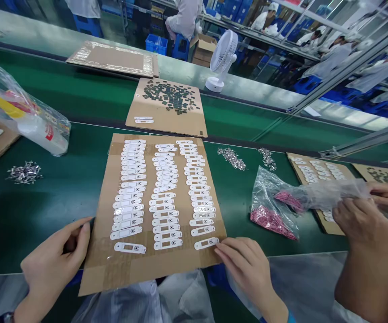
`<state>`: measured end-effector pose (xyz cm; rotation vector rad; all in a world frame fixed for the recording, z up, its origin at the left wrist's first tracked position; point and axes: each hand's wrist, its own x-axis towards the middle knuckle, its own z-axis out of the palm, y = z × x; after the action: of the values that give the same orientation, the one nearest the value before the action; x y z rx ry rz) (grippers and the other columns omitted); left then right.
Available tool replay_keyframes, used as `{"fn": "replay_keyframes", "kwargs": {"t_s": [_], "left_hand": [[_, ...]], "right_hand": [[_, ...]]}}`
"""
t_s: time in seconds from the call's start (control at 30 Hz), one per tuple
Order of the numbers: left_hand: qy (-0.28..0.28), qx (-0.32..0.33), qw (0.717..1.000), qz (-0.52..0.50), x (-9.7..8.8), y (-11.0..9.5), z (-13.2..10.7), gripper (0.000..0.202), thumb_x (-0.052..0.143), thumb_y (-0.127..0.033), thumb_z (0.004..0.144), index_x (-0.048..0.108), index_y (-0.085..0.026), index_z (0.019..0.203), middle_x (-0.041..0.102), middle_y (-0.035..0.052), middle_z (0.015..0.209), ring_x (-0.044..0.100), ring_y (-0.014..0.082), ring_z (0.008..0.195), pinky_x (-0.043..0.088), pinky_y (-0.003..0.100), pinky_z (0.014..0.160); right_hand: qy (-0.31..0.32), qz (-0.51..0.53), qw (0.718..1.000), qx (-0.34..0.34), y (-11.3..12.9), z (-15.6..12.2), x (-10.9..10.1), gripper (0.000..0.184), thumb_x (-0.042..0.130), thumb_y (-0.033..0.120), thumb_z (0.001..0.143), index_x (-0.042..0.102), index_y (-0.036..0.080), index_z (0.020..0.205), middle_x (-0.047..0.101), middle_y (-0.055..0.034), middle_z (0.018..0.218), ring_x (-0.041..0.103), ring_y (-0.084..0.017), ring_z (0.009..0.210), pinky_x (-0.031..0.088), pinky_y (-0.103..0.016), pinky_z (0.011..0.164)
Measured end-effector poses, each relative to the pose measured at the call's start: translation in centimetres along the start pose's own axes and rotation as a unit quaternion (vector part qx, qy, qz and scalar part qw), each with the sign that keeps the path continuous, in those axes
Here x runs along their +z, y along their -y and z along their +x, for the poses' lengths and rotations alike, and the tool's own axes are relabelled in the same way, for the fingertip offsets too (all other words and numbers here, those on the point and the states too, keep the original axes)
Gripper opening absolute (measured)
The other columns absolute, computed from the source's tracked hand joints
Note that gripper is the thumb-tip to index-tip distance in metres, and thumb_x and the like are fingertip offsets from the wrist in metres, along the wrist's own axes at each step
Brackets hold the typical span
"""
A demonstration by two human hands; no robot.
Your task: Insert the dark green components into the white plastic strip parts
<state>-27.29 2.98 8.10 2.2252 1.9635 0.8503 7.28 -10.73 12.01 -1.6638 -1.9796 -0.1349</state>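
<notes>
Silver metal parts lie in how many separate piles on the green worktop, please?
3: one pile left of the nearest brown cardboard sheet, a second pile and a smaller third pile to its right.

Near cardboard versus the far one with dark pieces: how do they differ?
Near cardboard: white strips in three columns; far cardboard: mostly dark pieces, loosely scattered.
Near cardboard: left hand and right hand at its side edges; far cardboard: no hand on it.
Shared: both brown, both with some white strips.
</notes>
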Motion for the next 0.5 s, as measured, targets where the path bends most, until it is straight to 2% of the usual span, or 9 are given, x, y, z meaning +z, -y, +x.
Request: {"fn": "replay_keyframes", "kwargs": {"t_s": [0.13,0.3,0.5], "left_hand": [[-0.012,0.035,0.999,0.017,0.2,0.2,0.1,0.042,0.045,-0.047,0.087,0.072,-0.015,0.088,0.054,-0.0037,0.049,0.051,0.0080,0.044,0.033,0.017,0.040],[-0.022,0.048,0.998,0.022,0.1,-0.2,0.3,0.040,0.046,-0.045,0.088,0.071,-0.015,0.087,0.052,-0.0049,0.047,0.050,0.0070,0.042,0.031,0.016,0.039],[-0.022,0.074,0.997,0.029,-0.1,-0.4,0.2,0.030,0.049,-0.036,0.089,0.071,-0.016,0.088,0.052,-0.0061,0.047,0.050,0.0067,0.043,0.033,0.017,0.044]], "right_hand": [[-0.016,0.038,0.997,0.063,-0.2,-0.3,-0.5,0.013,0.062,0.015,0.085,0.064,0.020,0.097,0.065,-0.0063,0.083,0.059,-0.018,0.074,0.050,-0.031,0.062],[0.023,0.046,0.998,0.035,0.3,0.1,0.4,0.013,0.060,0.014,0.086,0.065,0.019,0.097,0.064,-0.0070,0.085,0.056,-0.018,0.075,0.048,-0.031,0.061],[-0.023,0.044,0.998,0.044,0.4,0.5,1.7,0.014,0.061,0.011,0.085,0.066,0.020,0.093,0.063,-0.0051,0.083,0.055,-0.016,0.073,0.046,-0.031,0.063]]}}
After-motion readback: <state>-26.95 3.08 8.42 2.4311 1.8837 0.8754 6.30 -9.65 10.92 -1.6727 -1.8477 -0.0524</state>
